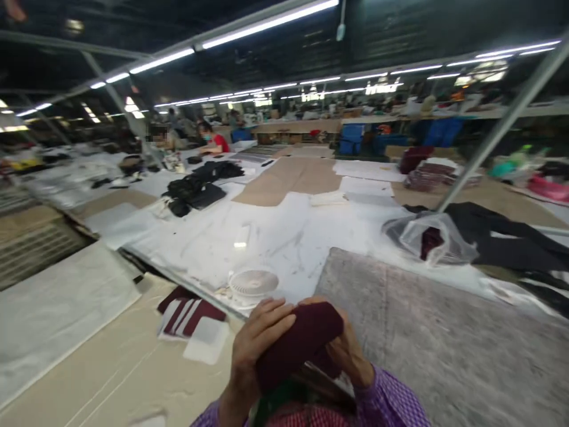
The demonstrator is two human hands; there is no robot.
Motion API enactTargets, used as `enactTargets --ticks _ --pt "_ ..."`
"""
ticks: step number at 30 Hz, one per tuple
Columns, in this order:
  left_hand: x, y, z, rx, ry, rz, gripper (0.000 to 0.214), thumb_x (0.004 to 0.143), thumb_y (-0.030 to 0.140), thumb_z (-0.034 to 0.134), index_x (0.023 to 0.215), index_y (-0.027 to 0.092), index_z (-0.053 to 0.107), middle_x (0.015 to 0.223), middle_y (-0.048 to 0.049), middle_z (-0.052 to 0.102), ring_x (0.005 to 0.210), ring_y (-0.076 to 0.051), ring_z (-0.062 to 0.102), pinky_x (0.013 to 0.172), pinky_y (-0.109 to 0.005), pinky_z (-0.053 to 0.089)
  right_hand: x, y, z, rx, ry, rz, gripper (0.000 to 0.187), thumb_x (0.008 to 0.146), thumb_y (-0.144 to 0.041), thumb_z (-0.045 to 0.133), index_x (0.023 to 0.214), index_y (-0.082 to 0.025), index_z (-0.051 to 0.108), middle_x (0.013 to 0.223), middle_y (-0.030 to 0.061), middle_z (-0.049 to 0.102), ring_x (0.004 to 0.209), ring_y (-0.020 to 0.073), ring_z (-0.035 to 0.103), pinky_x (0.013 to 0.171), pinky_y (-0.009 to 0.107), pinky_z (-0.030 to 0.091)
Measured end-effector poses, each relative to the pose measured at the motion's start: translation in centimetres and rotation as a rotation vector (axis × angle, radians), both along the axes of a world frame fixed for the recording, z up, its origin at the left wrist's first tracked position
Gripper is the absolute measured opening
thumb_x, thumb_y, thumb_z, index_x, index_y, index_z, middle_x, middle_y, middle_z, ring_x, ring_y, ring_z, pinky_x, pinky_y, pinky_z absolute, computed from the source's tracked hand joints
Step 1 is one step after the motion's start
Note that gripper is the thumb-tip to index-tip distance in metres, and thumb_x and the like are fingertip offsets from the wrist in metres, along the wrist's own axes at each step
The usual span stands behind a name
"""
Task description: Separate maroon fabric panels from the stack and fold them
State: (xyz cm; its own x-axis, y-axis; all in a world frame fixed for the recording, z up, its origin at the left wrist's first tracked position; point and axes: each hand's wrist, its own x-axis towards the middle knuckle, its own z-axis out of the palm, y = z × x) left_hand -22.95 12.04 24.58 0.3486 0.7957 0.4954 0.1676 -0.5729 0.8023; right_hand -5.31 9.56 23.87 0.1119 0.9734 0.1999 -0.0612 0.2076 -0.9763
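Close to my body, a dark maroon fabric piece is held up between both hands. My left hand is closed on its left edge, with the fingers lying over the top. On the other side my right hand grips the right edge, its fingers partly hidden behind the cloth. To the left, on a cream-covered surface, lies a small stack of maroon and white cut pieces. A white rounded card-like piece overlaps that stack. Just beyond my hands rests a round white fan.
A grey mottled sheet covers the table at right. Beyond it lie a clear plastic bag with maroon cloth inside and dark garments. A slanted metal pole rises at right. Black fabric is heaped farther back; people work beyond.
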Motion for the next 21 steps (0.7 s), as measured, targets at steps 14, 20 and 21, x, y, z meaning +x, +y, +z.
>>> enactTargets --ticks 14,20,21 --pt "-5.9 -1.7 0.7 -0.210 -0.300 0.391 0.021 0.078 0.025 0.065 0.098 0.022 0.069 0.097 -0.0060 0.071 0.094 -0.022 0.064 0.086 -0.037 0.051 -2.5 3.6 2.8 0.010 -0.320 0.401 0.026 0.090 -0.037 0.046 0.095 -0.022 0.068 0.087 0.0034 0.070 0.082 0.0185 0.064 0.075 0.027 0.051" --pt "-5.5 -2.4 0.2 -0.666 -1.224 0.440 0.030 0.073 0.031 0.072 0.100 0.018 0.065 0.103 -0.0048 0.071 0.098 -0.021 0.064 0.092 -0.035 0.049 -6.2 2.9 4.8 0.150 -0.340 0.615 0.035 0.088 -0.038 0.048 0.120 -0.026 0.055 0.118 0.0046 0.062 0.104 0.0194 0.060 0.088 0.027 0.049" --pt "-5.5 -2.4 0.3 -0.701 -1.298 0.419 0.028 0.073 0.031 0.071 0.096 0.017 0.066 0.102 -0.0055 0.071 0.095 -0.020 0.065 0.089 -0.034 0.051 -7.0 2.8 5.0 0.180 -0.350 0.653 0.038 0.087 -0.037 0.049 0.123 -0.027 0.052 0.123 0.0048 0.059 0.109 0.0203 0.058 0.091 0.028 0.048"
